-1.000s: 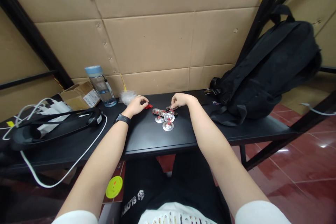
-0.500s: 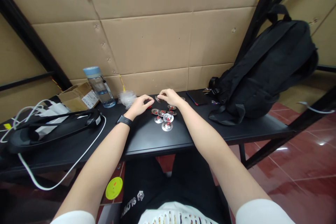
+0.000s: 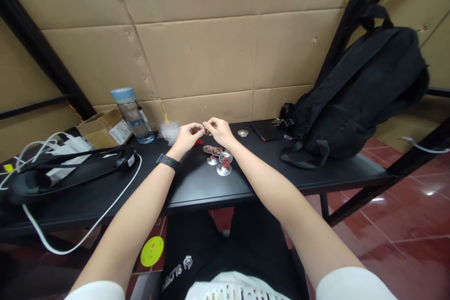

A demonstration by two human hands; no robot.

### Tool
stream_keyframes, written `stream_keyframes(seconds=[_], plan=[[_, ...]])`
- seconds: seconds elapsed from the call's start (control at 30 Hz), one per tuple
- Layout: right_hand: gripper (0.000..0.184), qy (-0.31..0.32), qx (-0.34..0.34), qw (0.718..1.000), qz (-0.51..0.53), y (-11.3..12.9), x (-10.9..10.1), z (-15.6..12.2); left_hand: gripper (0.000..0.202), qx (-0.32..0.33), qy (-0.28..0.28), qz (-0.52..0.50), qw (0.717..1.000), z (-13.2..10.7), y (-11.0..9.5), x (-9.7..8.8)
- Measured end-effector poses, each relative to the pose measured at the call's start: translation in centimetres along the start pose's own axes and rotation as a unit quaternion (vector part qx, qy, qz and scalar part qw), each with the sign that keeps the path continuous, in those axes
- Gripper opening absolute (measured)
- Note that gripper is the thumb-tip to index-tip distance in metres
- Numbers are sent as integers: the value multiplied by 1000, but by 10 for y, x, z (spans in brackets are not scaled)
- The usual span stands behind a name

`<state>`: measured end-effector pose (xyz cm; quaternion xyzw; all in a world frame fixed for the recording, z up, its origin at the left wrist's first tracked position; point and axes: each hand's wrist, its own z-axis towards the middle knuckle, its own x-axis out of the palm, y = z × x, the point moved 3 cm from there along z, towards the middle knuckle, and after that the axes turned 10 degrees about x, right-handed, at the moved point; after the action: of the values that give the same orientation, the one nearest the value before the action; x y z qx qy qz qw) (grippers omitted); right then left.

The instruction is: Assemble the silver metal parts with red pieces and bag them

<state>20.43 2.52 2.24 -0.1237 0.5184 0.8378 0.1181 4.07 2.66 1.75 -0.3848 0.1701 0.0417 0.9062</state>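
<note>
Both hands meet just above the surface, at 12 o'clock from a cluster of metal discs [image 3: 218, 158]. The left hand [image 3: 187, 134] and the right hand [image 3: 217, 130] have their fingertips drawn together at one spot, pinching a small piece [image 3: 204, 127] between them. It is mostly covered by the fingers and too small to make out, so I cannot tell whether it is one of the discs.

The discs lie flat and overlap, several with a red centre; their exact number is hard to count. The right wrist crosses the cluster's 1 o'clock edge. A red bit [image 3: 198, 142] shows under the left hand, half hidden. One lone disc [image 3: 242, 133] lies apart at 2 o'clock from the cluster.

At 3 o'clock from the hands lies a flat dark case [image 3: 266, 130], its far end tucked against a black backpack [image 3: 362, 89]. At 9 o'clock sits a crumpled clear bag [image 3: 169, 130], then a water bottle [image 3: 132, 115] and a cardboard box [image 3: 103, 129]. A black band [image 3: 168, 161] circles the left wrist. A white cable [image 3: 84, 232] hangs over the front edge of the surface [image 3: 197, 187], its ends out of sight.
</note>
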Motion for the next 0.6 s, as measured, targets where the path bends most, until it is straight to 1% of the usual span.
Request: stream_keyframes(seconds=[0.13, 0.2, 0.3, 0.37, 0.47, 0.53, 0.6], plan=[[47, -7, -4, 1000, 10, 0, -2, -1, 43, 20, 3, 16, 1000, 1, 0, 0], [49, 9, 3, 1000, 25, 1, -2, -2, 44, 19, -13, 24, 999, 2, 2, -1], [45, 36, 11, 995, 87, 0, 1, -3, 46, 11, -25, 26, 999, 2, 6, -5], [44, 40, 7, 992, 117, -2, 4, -3, 48, 8, -22, 21, 1000, 2, 9, -7], [42, 48, 1, 990, 134, -7, 9, -2, 47, 4, -15, 22, 1000, 2, 12, -9], [41, 50, 4, 990, 133, -11, 11, 0, 43, 3, -5, 35, 999, 2, 12, -11], [41, 44, 6, 993, 106, -14, 8, 2, 37, 6, 12, 65, 998, 1, 12, -12]])
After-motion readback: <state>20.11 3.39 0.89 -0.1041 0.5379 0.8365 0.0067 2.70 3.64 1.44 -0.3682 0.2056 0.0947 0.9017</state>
